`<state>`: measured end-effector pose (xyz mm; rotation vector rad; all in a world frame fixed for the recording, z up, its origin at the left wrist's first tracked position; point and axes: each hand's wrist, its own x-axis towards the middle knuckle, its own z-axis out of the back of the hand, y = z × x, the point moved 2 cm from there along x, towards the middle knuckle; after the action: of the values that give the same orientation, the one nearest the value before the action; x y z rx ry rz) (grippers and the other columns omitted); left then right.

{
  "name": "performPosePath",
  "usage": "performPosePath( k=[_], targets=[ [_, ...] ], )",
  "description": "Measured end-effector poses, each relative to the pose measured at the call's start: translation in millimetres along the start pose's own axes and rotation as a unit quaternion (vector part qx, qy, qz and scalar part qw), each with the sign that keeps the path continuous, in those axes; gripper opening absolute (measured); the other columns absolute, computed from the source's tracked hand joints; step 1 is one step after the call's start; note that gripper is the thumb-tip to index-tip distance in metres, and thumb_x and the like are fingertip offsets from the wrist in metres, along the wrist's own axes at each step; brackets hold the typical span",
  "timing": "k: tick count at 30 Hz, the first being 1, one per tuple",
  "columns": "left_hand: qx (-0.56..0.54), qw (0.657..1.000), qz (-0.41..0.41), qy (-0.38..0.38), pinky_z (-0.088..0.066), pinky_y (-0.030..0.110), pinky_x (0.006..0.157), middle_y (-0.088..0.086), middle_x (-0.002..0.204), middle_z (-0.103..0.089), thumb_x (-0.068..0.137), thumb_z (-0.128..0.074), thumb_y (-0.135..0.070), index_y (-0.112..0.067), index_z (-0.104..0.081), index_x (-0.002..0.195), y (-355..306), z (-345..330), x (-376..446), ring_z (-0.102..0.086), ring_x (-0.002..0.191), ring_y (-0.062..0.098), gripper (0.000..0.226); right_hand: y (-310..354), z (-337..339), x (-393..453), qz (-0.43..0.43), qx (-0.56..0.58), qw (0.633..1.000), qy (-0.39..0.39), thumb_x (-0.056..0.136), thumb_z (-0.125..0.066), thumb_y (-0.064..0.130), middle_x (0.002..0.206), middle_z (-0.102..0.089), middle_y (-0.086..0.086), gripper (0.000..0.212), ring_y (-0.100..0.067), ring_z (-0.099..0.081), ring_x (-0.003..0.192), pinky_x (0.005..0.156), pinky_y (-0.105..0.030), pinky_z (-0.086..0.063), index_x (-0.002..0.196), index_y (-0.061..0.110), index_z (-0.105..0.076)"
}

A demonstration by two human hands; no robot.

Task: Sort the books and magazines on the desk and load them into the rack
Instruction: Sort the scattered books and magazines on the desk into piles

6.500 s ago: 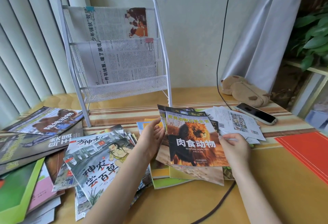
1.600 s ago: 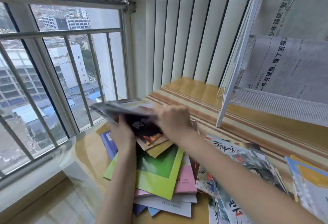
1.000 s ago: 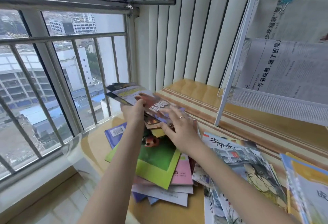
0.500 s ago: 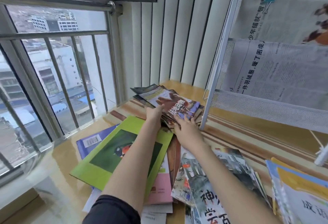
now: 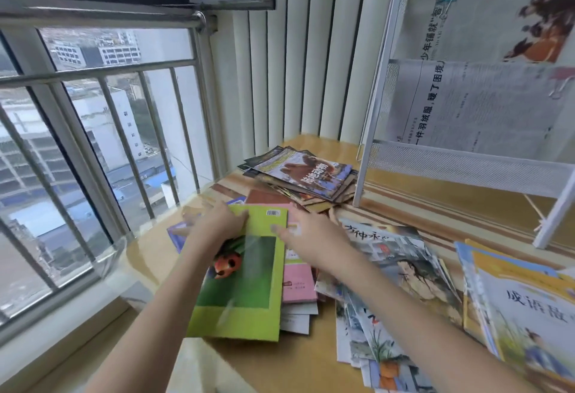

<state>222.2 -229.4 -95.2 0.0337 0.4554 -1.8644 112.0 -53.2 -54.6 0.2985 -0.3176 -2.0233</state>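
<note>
we have both hands on the green book, which tops a pile at the desk's window side. our left hand rests on its far left corner, fingers loose as far as the blur lets us tell. our right hand lies flat, fingers straight, at its right edge. the magazine stack sits beyond, just beside the white rack.

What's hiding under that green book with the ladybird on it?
Under the green book a pink book sticks out on the right, white papers below that, and a blue cover shows at the left. How many more lie beneath is covered.
</note>
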Motion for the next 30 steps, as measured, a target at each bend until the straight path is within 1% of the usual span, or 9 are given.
performPosePath(
  k=[3, 5, 10, 14, 17, 20, 24, 27, 30],
  targets=[
    [-0.099, 0.993, -0.033, -0.050, -0.016, 0.055, 0.114, 0.019, 0.157, -0.011, 0.090, -0.042, -0.060, -0.009, -0.015, 0.150, 11.8, -4.3, -19.5, -0.010, 0.144, 0.041, 0.084, 13.5, -29.5, -12.9, -0.025, -0.020, 0.998, 0.060, 0.074, -0.041, 0.082, 0.157, -0.012, -0.020, 0.110, -0.034, -0.005, 0.146, 0.113, -0.054, 0.009, 0.151, 0.023, 0.009],
    [-0.230, 0.966, -0.105, -0.057, -0.025, 0.040, 0.113, 0.016, 0.156, -0.020, 0.087, -0.062, -0.045, -0.008, -0.019, 0.149, 11.3, 0.6, -32.3, -0.023, 0.142, 0.030, 0.084, 15.3, -33.1, -16.1, -0.018, 0.038, 0.998, 0.035, 0.071, -0.057, 0.074, 0.155, -0.020, -0.021, 0.117, -0.032, -0.012, 0.145, 0.114, -0.051, 0.008, 0.150, 0.023, 0.012],
    [-0.496, 0.860, -0.124, 0.010, -0.037, 0.030, 0.091, 0.015, 0.141, -0.040, 0.068, -0.077, 0.010, -0.010, -0.040, 0.138, 31.9, 9.6, -40.0, -0.040, 0.121, 0.021, 0.081, 6.4, -26.0, -17.3, -0.008, 0.206, 0.978, 0.013, 0.070, -0.081, 0.038, 0.147, -0.038, -0.011, 0.120, -0.031, -0.038, 0.133, 0.110, -0.041, -0.031, 0.150, 0.028, 0.008],
    [-0.522, 0.851, -0.066, 0.009, -0.041, 0.031, 0.082, 0.019, 0.131, -0.050, 0.062, -0.080, 0.011, -0.006, -0.043, 0.135, 35.8, 7.3, -37.8, -0.049, 0.120, 0.031, 0.083, 2.4, -19.7, -21.5, -0.020, 0.352, 0.936, -0.003, 0.074, -0.079, 0.013, 0.142, -0.043, -0.007, 0.113, -0.023, -0.047, 0.124, 0.100, -0.031, -0.041, 0.151, 0.029, 0.003],
    [-0.529, 0.848, -0.041, -0.002, -0.044, 0.029, 0.075, 0.009, 0.124, -0.054, 0.062, -0.081, 0.008, -0.003, -0.048, 0.130, 34.1, 11.4, -39.8, -0.054, 0.113, 0.029, 0.076, 2.0, -21.2, -21.0, -0.016, 0.343, 0.939, -0.022, 0.075, -0.077, 0.010, 0.147, -0.037, -0.006, 0.110, -0.024, -0.044, 0.126, 0.103, -0.037, -0.041, 0.151, 0.029, 0.000],
    [-0.574, 0.815, -0.065, -0.045, -0.049, 0.027, 0.060, 0.017, 0.114, -0.065, 0.064, -0.073, 0.017, 0.000, -0.057, 0.121, 29.1, 16.7, -45.8, -0.063, 0.095, 0.031, 0.061, 0.0, -22.8, -20.8, -0.021, 0.365, 0.926, -0.089, 0.078, -0.073, 0.003, 0.147, -0.037, 0.000, 0.097, -0.017, -0.046, 0.119, 0.096, -0.029, -0.042, 0.150, 0.022, -0.011],
    [-0.625, 0.770, -0.100, -0.085, -0.055, 0.036, 0.074, 0.010, 0.103, -0.068, 0.066, -0.075, 0.013, -0.004, -0.060, 0.121, 12.3, 41.9, -53.4, -0.065, 0.092, 0.028, 0.059, -11.5, -10.2, -15.0, -0.080, 0.486, 0.855, -0.163, 0.079, -0.075, 0.016, 0.114, -0.056, -0.002, 0.075, -0.019, -0.057, 0.107, 0.085, -0.030, -0.046, 0.139, 0.017, -0.029],
    [-0.672, 0.716, -0.135, -0.132, -0.056, 0.036, 0.078, 0.006, 0.095, -0.070, 0.070, -0.075, 0.007, -0.007, -0.066, 0.107, 2.9, 69.3, -48.9, -0.068, 0.089, 0.027, 0.041, -15.9, -2.6, -13.6, -0.082, 0.440, 0.889, -0.094, 0.080, -0.075, 0.033, 0.117, -0.051, -0.001, 0.074, -0.017, -0.053, 0.102, 0.076, -0.028, -0.045, 0.139, 0.021, -0.031],
    [-0.690, 0.669, -0.210, -0.182, -0.057, 0.034, 0.077, 0.004, 0.089, -0.069, 0.078, -0.066, 0.010, -0.016, -0.057, 0.090, -17.3, 92.7, -51.9, -0.068, 0.078, 0.018, 0.030, -18.1, -0.6, -14.6, -0.047, 0.397, 0.908, -0.123, 0.084, -0.071, 0.027, 0.125, -0.048, 0.001, 0.067, -0.011, -0.052, 0.102, 0.083, -0.024, -0.042, 0.138, 0.023, -0.032]
  ],
)
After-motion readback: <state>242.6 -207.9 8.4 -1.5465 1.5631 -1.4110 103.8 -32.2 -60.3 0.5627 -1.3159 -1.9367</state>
